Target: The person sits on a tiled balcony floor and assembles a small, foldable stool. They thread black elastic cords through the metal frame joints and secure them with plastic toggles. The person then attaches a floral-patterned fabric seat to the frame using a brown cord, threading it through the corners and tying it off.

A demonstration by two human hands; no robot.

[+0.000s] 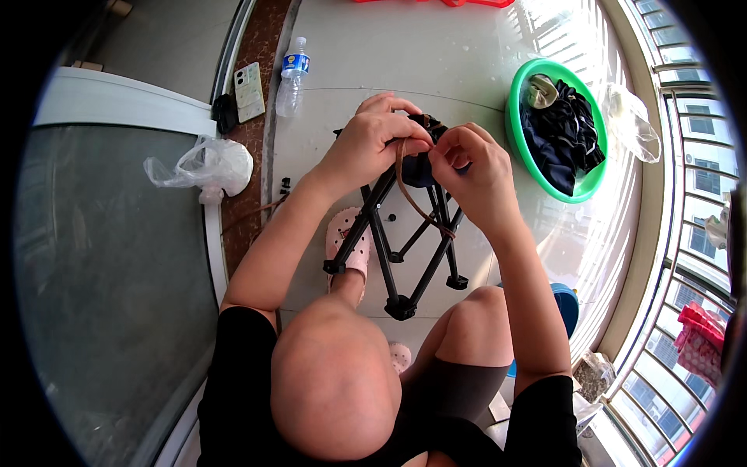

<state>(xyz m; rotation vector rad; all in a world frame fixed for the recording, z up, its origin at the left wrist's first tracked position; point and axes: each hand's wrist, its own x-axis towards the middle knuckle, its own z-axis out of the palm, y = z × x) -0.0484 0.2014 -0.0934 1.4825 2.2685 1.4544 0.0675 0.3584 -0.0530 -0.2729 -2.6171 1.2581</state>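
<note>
A small folding stool (377, 226) with black tube legs and dark fabric stands in front of my knees, its feet toward me. My left hand (377, 136) is closed at the stool's fabric end, with a thin brown cord (402, 175) under its thumb. The cord hangs in a loop across the stool's legs. My right hand (475, 163) is pinched close to my left fingertips, beside the dark fabric. Whatever lies between its fingertips is too small to make out. My hands partly hide the fabric.
A green basin (511, 128) of dark clothes stands at the right, beside a plastic bag (634, 124). On the left are a plastic bottle (292, 82), a phone (249, 92) and a bagged white container (233, 167). Small black parts (285, 185) lie on the floor near my pink clog (342, 229).
</note>
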